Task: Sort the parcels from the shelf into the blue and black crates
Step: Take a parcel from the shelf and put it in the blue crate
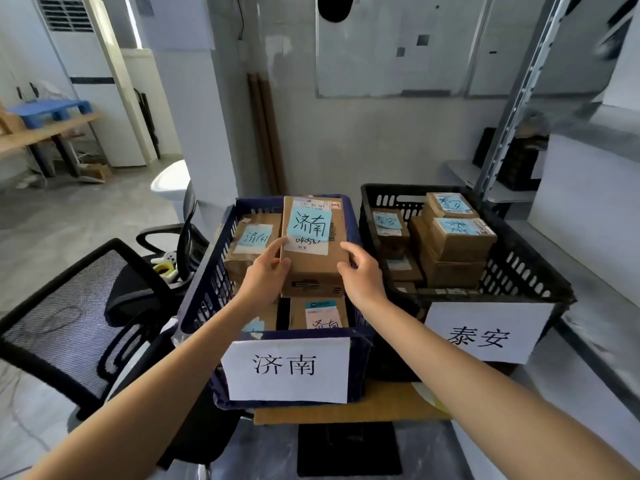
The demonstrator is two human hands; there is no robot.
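Left hand [265, 275] and right hand [363, 271] grip the near sides of a parcel [313, 261] over the blue crate [204, 289], with some fingertips hidden behind it. It partly covers the boxes [318, 315] beneath. Its far edge reaches the crate's far rim, and the black crate [512, 268] stands just to the right.

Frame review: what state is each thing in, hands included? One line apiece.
blue crate, partly full
black crate, partly full, holding stacked parcels
held parcel, label up, above the blue crate
left hand, grips the held parcel's left side
right hand, grips its right side
office chair, unoccupied
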